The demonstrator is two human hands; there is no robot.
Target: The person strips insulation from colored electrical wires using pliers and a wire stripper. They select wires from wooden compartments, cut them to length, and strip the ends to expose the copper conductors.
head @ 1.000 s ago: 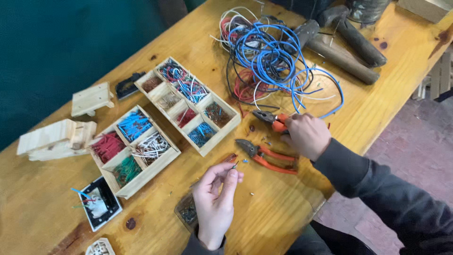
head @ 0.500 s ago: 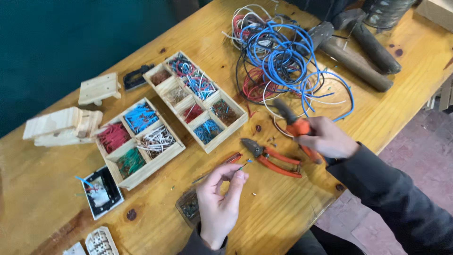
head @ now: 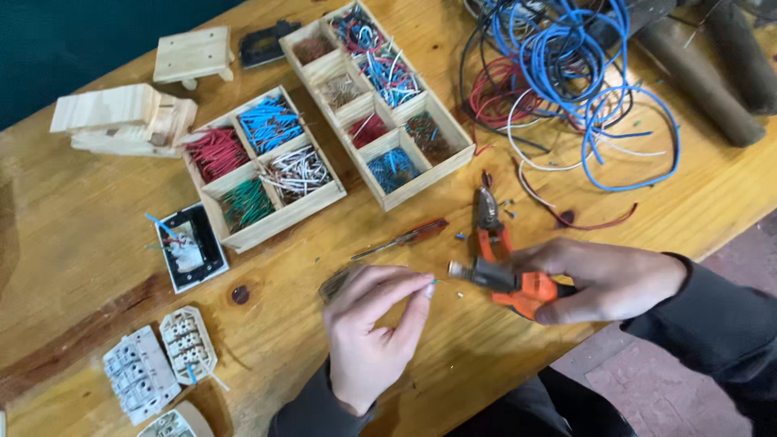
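Right hand grips orange-handled metal pliers tight; left hand pinches a thin green wire bit, nose nearly touching it.

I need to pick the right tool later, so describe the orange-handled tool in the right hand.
The orange-handled tool is a small plier-like hand tool with a dark metal head and orange grips. It lies roughly level above the wooden table, head pointing left toward the left hand. The right hand wraps its handles. A second pair of pliers lies on the table just behind it.
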